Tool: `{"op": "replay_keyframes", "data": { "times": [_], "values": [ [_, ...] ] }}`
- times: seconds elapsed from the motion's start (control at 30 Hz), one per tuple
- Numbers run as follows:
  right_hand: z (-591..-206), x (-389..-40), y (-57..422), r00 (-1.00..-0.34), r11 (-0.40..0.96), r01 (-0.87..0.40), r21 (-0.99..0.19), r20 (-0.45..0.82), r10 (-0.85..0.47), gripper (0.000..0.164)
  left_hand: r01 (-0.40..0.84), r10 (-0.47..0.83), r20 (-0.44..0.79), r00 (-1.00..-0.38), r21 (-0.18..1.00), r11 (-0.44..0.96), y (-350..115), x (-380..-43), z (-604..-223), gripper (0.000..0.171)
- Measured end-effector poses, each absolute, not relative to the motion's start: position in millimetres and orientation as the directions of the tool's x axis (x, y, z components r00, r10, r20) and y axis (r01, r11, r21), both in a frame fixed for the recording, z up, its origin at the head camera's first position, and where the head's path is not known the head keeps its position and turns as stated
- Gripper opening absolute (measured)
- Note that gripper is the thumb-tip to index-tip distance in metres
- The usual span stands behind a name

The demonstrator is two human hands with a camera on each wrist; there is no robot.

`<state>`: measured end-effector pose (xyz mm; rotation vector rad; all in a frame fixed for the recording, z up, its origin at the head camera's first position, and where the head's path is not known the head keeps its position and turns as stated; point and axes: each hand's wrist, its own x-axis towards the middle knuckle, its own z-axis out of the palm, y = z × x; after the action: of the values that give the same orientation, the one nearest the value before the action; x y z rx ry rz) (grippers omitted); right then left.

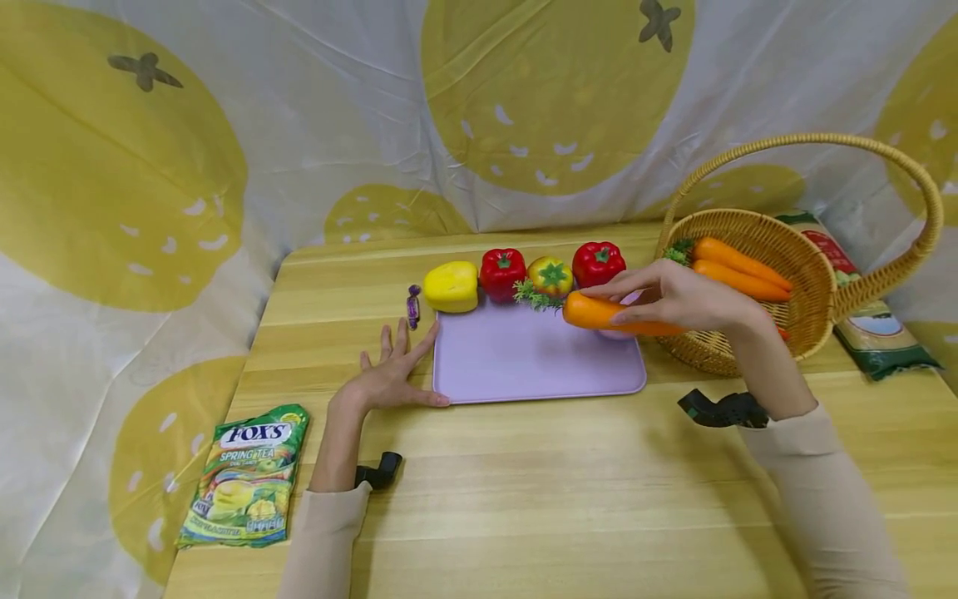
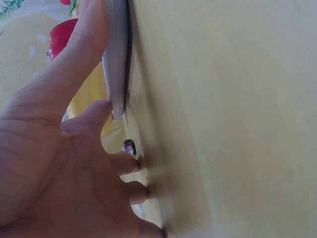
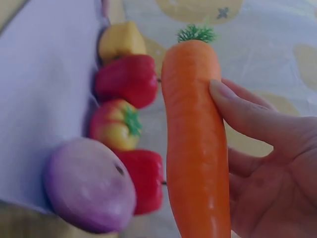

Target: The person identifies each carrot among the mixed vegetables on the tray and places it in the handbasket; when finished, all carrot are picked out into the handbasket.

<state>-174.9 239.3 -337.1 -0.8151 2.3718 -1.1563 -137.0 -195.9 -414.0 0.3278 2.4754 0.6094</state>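
Observation:
An orange carrot with a green leafy top is pinched between the thumb and fingers of my right hand, above the right part of a lilac tray. My left hand is spread at the tray's left edge, its thumb and index finger touching the rim. Along the tray's back stand a yellow pepper, a red pepper, a yellow-and-red fruit or vegetable with a green top and another red pepper. A purple onion, mostly hidden in the head view, sits at the tray's right end.
A wicker basket with a tall handle stands at the right, holding more carrots. Behind it lies a green-and-red packet. A wrapped purple candy lies left of the yellow pepper. At the front left is a Fox's candy bag.

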Motion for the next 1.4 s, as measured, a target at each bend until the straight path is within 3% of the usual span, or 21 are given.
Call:
{"op": "replay_keyframes", "data": {
  "times": [0.4,0.8,0.97,1.4],
  "values": [
    [-307.9,-183.7,305.0,-0.768,0.545,-0.459,-0.702,0.005,-0.640,0.041,0.102,0.357,-0.460,-0.813,0.492,0.865,-196.6,-137.4,-415.6,0.119],
    [-305.0,-199.5,364.2,-0.818,0.633,-0.385,-0.672,-0.069,-0.571,0.041,0.100,0.357,-0.465,-0.810,0.491,0.865,-196.7,-137.1,-415.5,0.119],
    [-302.8,-202.9,380.6,-0.859,0.712,-0.298,-0.635,-0.146,-0.490,0.042,0.099,0.357,-0.465,-0.810,0.490,0.866,-196.9,-137.2,-414.8,0.118],
    [-318.9,-217.5,411.5,-0.879,0.815,-0.122,-0.567,-0.319,-0.354,0.050,0.098,0.354,-0.466,-0.811,0.487,0.868,-196.9,-137.5,-415.0,0.119]
  ]
}}
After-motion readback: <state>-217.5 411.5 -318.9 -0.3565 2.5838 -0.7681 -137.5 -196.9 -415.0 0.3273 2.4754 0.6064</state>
